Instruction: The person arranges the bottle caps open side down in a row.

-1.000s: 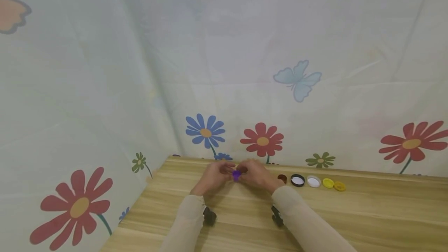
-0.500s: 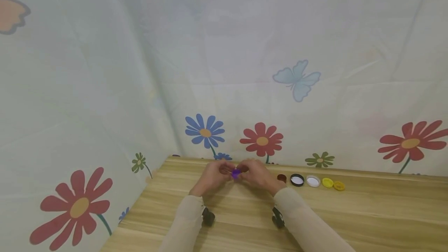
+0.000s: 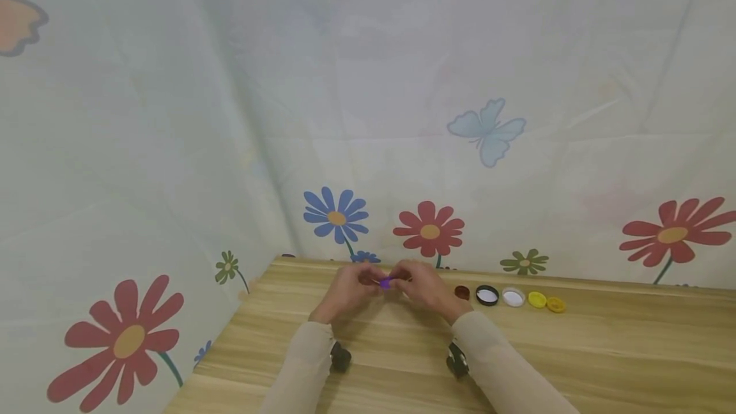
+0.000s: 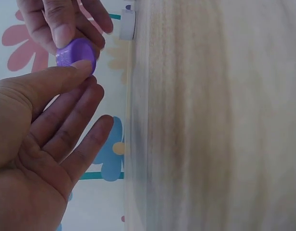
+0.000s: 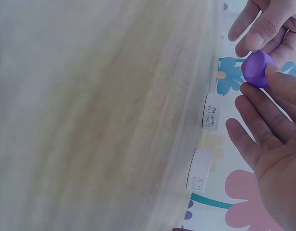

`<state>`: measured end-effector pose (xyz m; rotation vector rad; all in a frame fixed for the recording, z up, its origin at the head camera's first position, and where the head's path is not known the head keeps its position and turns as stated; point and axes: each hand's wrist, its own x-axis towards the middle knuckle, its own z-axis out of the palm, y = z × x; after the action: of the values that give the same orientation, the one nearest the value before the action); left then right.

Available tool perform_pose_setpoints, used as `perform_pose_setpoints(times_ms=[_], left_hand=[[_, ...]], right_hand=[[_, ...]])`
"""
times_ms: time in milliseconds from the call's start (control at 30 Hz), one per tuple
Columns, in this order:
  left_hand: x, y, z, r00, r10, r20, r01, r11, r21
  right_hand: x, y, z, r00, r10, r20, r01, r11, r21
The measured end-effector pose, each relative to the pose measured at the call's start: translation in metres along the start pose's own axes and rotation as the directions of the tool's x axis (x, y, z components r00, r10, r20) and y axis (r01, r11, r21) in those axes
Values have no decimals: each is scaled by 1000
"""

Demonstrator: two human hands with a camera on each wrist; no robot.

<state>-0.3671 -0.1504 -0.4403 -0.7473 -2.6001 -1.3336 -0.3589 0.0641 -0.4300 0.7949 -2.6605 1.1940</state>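
A small purple bottle cap (image 3: 385, 283) is held in the air between both hands, near the back edge of the table. My left hand (image 3: 347, 289) pinches one side with thumb and index finger; its other fingers are extended. On the opposite side my right hand (image 3: 422, 286) pinches the cap too. In the left wrist view the purple cap (image 4: 77, 54) shows a ribbed side and a dished face. The right wrist view has the purple cap (image 5: 257, 69) between both thumbs, part of it covered by fingers.
Right of the hands, along the back of the wooden table (image 3: 632, 350), lie a brown cap (image 3: 462, 292), a black-rimmed cap (image 3: 487, 295), a white cap (image 3: 513, 297), a yellow cap (image 3: 537, 299) and a darker yellow cap (image 3: 556, 304). A flower-printed curtain (image 3: 368, 82) hangs behind.
The purple cap has been turned between the fingers and shows a smaller, flatter outline in the head view. Both hands stay almost in place, and the row of caps has not moved.
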Motion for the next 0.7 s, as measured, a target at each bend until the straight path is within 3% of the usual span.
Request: perform_pose_setpoints(times_ms=[433, 700], left_hand=[[-1, 6, -3, 1000, -6, -1, 6, 1000, -21], [-2, 10, -5, 999, 54, -2, -54, 999, 0]], right_hand=[[-5, -3, 1, 996, 57, -65, -47, 989, 142], [-11, -5, 0, 992, 93, -85, -76, 979, 190]])
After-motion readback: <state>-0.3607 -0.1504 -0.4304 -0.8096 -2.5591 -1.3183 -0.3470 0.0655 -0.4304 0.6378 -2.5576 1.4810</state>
